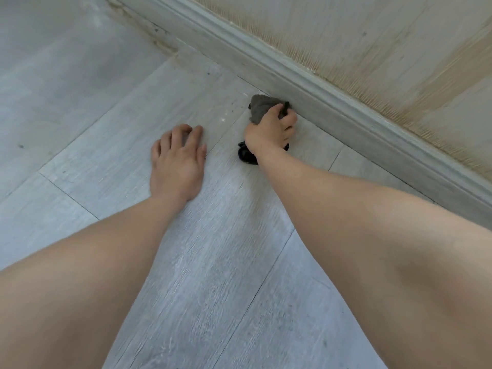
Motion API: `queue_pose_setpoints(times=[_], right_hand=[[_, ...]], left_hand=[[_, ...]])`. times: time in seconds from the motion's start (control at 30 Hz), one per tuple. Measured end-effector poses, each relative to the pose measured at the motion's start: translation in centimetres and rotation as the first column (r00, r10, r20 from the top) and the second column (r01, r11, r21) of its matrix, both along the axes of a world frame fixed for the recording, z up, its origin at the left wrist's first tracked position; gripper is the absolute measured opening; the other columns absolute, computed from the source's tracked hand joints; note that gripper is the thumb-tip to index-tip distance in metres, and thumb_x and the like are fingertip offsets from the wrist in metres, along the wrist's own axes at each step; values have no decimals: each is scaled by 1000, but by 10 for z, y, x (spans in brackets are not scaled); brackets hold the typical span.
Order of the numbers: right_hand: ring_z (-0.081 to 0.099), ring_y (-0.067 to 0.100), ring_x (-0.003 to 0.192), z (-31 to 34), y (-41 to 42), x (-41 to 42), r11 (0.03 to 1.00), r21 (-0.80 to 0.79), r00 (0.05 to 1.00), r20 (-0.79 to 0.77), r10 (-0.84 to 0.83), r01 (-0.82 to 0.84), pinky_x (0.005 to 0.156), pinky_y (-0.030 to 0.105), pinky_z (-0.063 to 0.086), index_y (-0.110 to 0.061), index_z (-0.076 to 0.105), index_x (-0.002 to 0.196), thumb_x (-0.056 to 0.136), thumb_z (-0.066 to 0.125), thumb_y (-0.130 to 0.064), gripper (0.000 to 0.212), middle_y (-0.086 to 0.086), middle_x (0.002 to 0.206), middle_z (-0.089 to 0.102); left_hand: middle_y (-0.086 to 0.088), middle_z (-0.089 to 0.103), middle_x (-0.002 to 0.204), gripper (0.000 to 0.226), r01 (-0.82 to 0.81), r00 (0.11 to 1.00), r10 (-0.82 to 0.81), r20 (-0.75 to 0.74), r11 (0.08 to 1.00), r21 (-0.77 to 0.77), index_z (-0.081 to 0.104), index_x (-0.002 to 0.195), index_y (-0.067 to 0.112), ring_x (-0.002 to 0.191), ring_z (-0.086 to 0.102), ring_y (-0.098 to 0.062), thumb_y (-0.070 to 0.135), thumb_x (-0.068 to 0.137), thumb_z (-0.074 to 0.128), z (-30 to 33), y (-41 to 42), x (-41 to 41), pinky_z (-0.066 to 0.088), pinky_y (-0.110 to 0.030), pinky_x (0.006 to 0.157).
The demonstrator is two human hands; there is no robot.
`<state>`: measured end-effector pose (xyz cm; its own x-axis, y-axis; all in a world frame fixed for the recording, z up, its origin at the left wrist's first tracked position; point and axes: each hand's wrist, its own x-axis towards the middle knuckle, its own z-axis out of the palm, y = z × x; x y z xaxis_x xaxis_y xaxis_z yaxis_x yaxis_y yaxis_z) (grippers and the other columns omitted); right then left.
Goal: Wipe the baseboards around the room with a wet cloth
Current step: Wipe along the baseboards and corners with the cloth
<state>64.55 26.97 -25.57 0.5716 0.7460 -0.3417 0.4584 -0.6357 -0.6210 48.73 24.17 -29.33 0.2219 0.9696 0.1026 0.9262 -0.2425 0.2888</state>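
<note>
two bare forearms fill the near part of the view, reaching forward over the pale plank floor (239, 262). the left hand (177, 161) lies palm down on the floor, fingers nearly straight and holding nothing, and seems to be propping the body. the right hand (270, 129) is further out, its grip curled tight around a bunched grey cloth (262, 107), with a wad of it sticking out past the knuckles toward the wall. a small black thing (246, 155) shows under the right wrist; what it is cannot be told.

the baseboard (306, 86) runs as one long strip from the upper left down to the right edge, at the foot of the wall (372, 35). it lies straight ahead of the right hand's grip, and the cloth looks to be touching, or just short of, its lower face where it meets the floor. the right hand is much the nearer of the two; the left is well apart from the strip.

my reading is that the wipe is under way at this spot, so the coming stroke should slide along the strip's long axis, not toward it. brownish grime sits along the joint further up to the left, and specks of dirt dot the floor near the cloth.
</note>
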Motion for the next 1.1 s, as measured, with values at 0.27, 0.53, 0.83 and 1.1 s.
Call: queue_pose_setpoints(times=[0.27,0.53,0.83,1.1], right_hand=[[26,24,127,2,-53,64,975,222,985,165,-38,0,101,14,17,-7,27,147,93,47,-10,57,11,141,25],[25,31,127,-12,-44,48,1000,16,902,431,2,-11,107,34,28,-1,24,146,93,47,-24,62,15,146,17],[22,25,128,3,5,16,948,40,941,140,309,-317,106,21,22,-7,21,148,93,47,-12,61,6,148,10],[24,22,131,1,-53,74,897,257,900,348,261,-360,105,17,17,-12,38,142,91,42,4,54,2,148,28]], left_hand=[[-7,42,132,41,-11,1000,11,25,1000,-1,39,138,19,122,35,-28,33,101,32,1,-1,-1,22,-40,106],[-7,45,129,39,-29,999,28,26,999,39,42,135,17,119,38,-27,31,100,34,1,0,2,23,-39,104],[-7,44,127,38,-38,999,37,19,999,36,42,134,17,117,38,-28,32,100,34,2,-1,3,24,-41,104],[-8,43,127,39,-31,999,31,10,999,29,41,135,17,117,37,-29,32,100,32,2,-2,2,23,-42,104]])
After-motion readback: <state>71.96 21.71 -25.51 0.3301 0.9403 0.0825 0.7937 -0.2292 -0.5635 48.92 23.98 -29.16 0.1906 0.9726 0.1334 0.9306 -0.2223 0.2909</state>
